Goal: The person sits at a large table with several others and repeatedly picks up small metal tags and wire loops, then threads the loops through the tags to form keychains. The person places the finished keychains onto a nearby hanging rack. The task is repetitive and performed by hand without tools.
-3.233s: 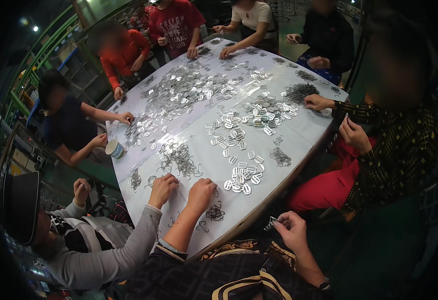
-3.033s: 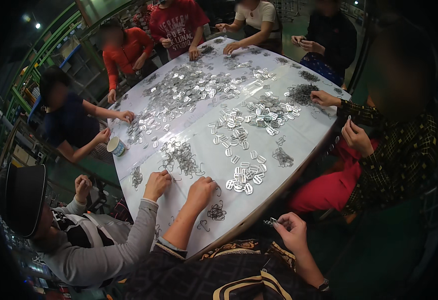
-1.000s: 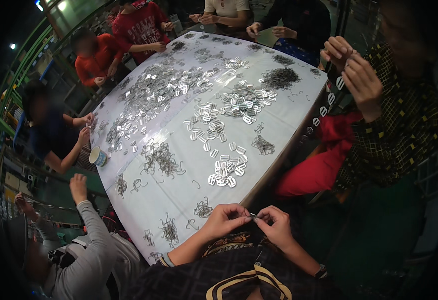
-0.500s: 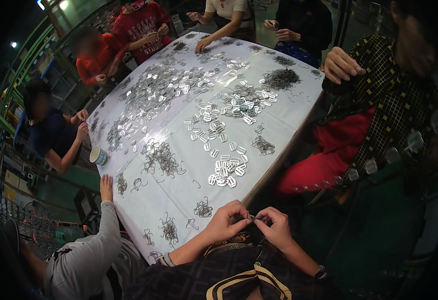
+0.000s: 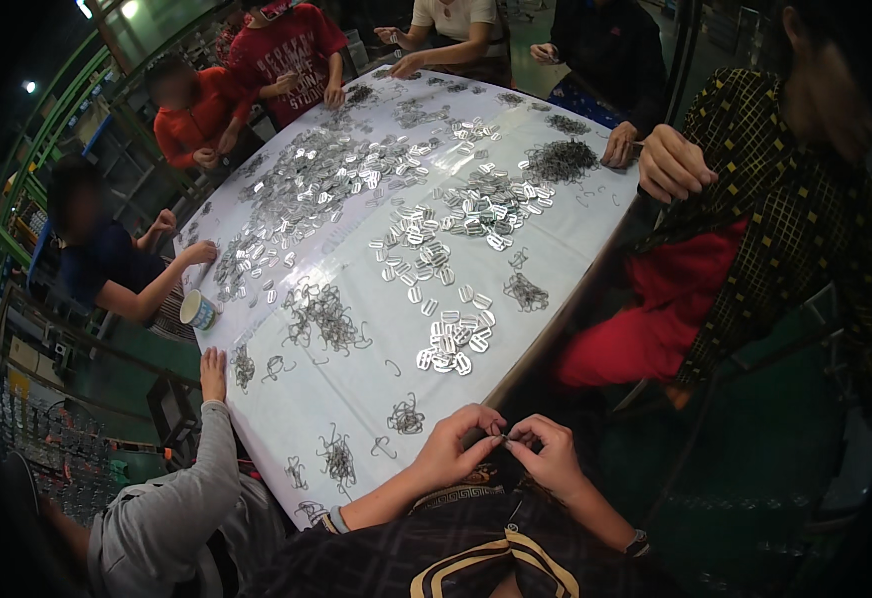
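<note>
At the table's near edge, my left hand (image 5: 458, 442) and my right hand (image 5: 546, 450) are pinched together, fingertips almost touching. Between them they grip a small dark metal piece (image 5: 504, 437), mostly covered by the fingers; it may be a wire hook. Just beyond my hands lies a small heap of shiny slotted metal buckles (image 5: 453, 344) on the white-covered table (image 5: 356, 409). To the left of my left hand are small piles of bent wire hooks (image 5: 406, 415), with another pile (image 5: 337, 458) nearer the left forearm.
Larger spreads of buckles (image 5: 306, 179) and a dense heap of hooks (image 5: 561, 159) cover the far table. A paper cup (image 5: 197, 310) stands at the left edge. Co-workers sit around; one grey sleeve (image 5: 192, 488) is close on my left, a patterned sleeve (image 5: 745, 149) on my right.
My hands stay pinched in nearly the same place. The co-worker at left has reached a hand onto the table; far co-workers' hands have shifted, one now reaching beside the dense hook heap.
</note>
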The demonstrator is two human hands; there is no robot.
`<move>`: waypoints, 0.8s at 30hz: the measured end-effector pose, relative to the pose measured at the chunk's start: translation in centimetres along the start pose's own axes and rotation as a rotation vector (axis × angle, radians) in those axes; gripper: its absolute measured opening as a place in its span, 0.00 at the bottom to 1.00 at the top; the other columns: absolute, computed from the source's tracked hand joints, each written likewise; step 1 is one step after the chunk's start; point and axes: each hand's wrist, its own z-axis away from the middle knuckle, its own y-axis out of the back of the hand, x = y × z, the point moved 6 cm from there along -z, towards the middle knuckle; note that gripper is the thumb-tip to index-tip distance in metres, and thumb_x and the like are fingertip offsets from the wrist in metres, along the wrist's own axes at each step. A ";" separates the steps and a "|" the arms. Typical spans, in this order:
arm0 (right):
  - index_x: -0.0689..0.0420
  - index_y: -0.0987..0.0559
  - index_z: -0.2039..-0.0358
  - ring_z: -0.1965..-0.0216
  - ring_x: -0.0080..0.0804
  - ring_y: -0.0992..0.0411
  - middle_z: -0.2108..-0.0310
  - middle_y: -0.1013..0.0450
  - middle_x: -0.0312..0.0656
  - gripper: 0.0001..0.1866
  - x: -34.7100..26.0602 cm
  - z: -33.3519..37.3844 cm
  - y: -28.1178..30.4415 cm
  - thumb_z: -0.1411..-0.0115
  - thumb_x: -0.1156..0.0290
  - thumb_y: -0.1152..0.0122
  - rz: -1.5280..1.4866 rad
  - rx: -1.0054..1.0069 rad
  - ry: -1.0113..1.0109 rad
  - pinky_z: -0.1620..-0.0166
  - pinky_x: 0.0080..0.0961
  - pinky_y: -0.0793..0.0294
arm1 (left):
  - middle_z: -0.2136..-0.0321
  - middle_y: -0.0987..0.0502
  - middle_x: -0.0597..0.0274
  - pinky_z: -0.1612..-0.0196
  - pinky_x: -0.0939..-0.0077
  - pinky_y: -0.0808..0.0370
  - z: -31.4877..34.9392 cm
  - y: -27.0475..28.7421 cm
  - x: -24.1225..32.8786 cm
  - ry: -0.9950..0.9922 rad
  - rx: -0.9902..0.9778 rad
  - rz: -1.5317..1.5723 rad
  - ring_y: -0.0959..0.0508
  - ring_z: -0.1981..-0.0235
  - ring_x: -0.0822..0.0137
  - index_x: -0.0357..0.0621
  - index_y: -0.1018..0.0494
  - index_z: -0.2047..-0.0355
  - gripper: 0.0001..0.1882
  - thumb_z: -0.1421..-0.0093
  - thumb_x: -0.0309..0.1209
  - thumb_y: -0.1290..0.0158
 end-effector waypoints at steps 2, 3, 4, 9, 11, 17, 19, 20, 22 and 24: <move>0.63 0.21 0.71 0.75 0.24 0.27 0.74 0.26 0.39 0.05 0.0 -0.3 0.6 0.50 0.81 0.35 -0.057 -0.047 0.041 0.70 0.19 0.28 | 0.63 0.23 0.56 0.54 0.74 0.29 0.2 -0.6 0.0 0.003 -0.040 0.067 0.24 0.60 0.67 0.36 0.31 0.66 0.06 0.43 0.21 0.46; 0.63 0.21 0.71 0.74 0.24 0.27 0.73 0.26 0.40 0.05 0.4 -0.7 1.0 0.50 0.81 0.36 -0.090 -0.082 0.079 0.70 0.19 0.29 | 0.62 0.23 0.55 0.54 0.74 0.28 0.5 -0.7 -0.2 0.007 -0.048 0.099 0.24 0.60 0.66 0.36 0.31 0.65 0.06 0.43 0.21 0.48; 0.63 0.21 0.71 0.74 0.24 0.27 0.73 0.26 0.40 0.04 0.8 -1.1 1.3 0.50 0.81 0.36 -0.123 -0.119 0.116 0.69 0.19 0.29 | 0.62 0.23 0.54 0.54 0.74 0.28 0.7 -0.7 -0.2 0.002 -0.048 0.085 0.24 0.59 0.67 0.36 0.32 0.65 0.06 0.42 0.21 0.48; 0.62 0.18 0.69 0.79 0.24 0.29 0.76 0.27 0.39 0.05 4.1 -4.6 1.9 0.48 0.76 0.36 0.098 0.100 0.012 0.73 0.21 0.30 | 0.61 0.23 0.53 0.54 0.74 0.28 0.9 -1.6 0.1 0.008 -0.088 0.058 0.24 0.59 0.68 0.37 0.34 0.67 0.05 0.41 0.19 0.48; 0.61 0.18 0.68 0.78 0.29 0.28 0.76 0.27 0.40 0.07 5.1 -6.7 0.8 0.49 0.75 0.35 0.186 0.114 0.026 0.72 0.25 0.29 | 0.61 0.23 0.53 0.54 0.75 0.28 0.8 -2.0 -0.1 -0.026 -0.097 0.038 0.24 0.59 0.68 0.37 0.34 0.67 0.05 0.41 0.19 0.48; 0.61 0.20 0.64 0.68 0.44 0.27 0.71 0.28 0.45 0.14 6.7 -11.8 -3.7 0.52 0.71 0.30 0.560 0.124 0.217 0.63 0.36 0.27 | 0.62 0.23 0.56 0.57 0.75 0.28 1.1 -2.5 0.3 0.011 -0.080 0.036 0.24 0.62 0.66 0.37 0.30 0.64 0.07 0.44 0.20 0.47; 0.61 0.21 0.67 0.64 0.45 0.28 0.69 0.29 0.45 0.13 7.1 -12.6 -4.8 0.52 0.69 0.31 0.643 0.109 0.230 0.60 0.38 0.27 | 0.63 0.23 0.57 0.57 0.73 0.28 1.2 -2.4 0.1 0.037 -0.069 0.032 0.24 0.63 0.63 0.37 0.29 0.63 0.09 0.45 0.20 0.47; 0.61 0.21 0.68 0.64 0.45 0.27 0.69 0.29 0.46 0.12 7.6 -13.0 -5.1 0.51 0.69 0.32 0.684 0.093 0.236 0.60 0.38 0.27 | 0.63 0.23 0.57 0.57 0.73 0.28 1.2 -2.4 0.1 0.030 -0.072 0.022 0.24 0.63 0.63 0.37 0.29 0.63 0.09 0.46 0.20 0.46; 0.61 0.21 0.69 0.65 0.45 0.27 0.70 0.29 0.46 0.10 8.8 -13.5 -5.4 0.50 0.70 0.33 0.765 0.065 0.249 0.61 0.38 0.26 | 0.63 0.23 0.57 0.58 0.72 0.28 1.2 -2.3 0.2 0.015 -0.073 -0.003 0.24 0.63 0.62 0.37 0.28 0.62 0.10 0.46 0.20 0.46; 0.62 0.22 0.71 0.67 0.46 0.27 0.71 0.28 0.46 0.09 8.9 -13.6 -5.4 0.49 0.71 0.34 0.818 0.060 0.272 0.62 0.39 0.26 | 0.64 0.23 0.58 0.58 0.72 0.28 1.2 -2.1 0.3 0.004 -0.058 -0.022 0.24 0.64 0.62 0.37 0.28 0.62 0.10 0.46 0.20 0.46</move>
